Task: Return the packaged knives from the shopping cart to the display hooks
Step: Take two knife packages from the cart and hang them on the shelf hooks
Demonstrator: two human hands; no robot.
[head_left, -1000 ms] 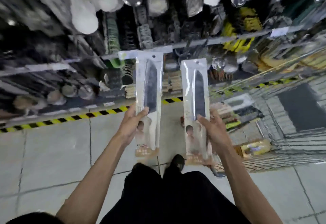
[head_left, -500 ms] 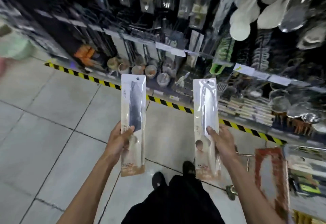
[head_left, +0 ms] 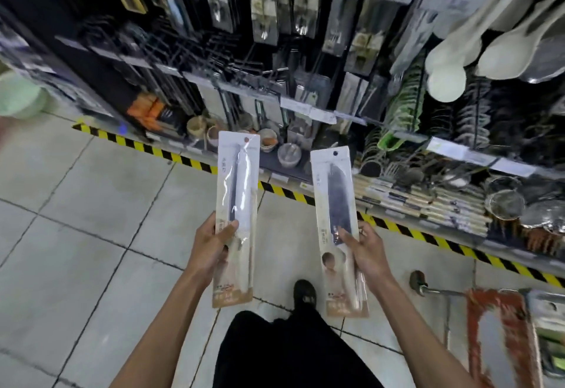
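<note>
Tiled floor (head_left: 91, 219) is running up to a crowded utensil rack (head_left: 250, 94), and we are standing before it with a knife pack in each hand. Our left hand (head_left: 211, 247) is gripping the left pack (head_left: 238, 192) at its lower half, thumb across the front and fingers behind. Our right hand (head_left: 367, 253) is pinching the right pack (head_left: 336, 204) the same way, near the handle end. Both packs are standing roughly upright in the air over the floor, short of the rack. We are judging them light but long: stiff card backs and slick clear fronts, so a low grip is likely letting the tops sway. Holding nearer the middle would be steadying each hang hole (head_left: 245, 140) for threading. Bare black hooks (head_left: 214, 54) are jutting from the rack above, well apart from the packs. Hanging packets (head_left: 264, 20) are crowding beside them, and white spoons (head_left: 446, 63) are dangling to the right. The cart (head_left: 443, 291) is sitting at our lower right.
</note>
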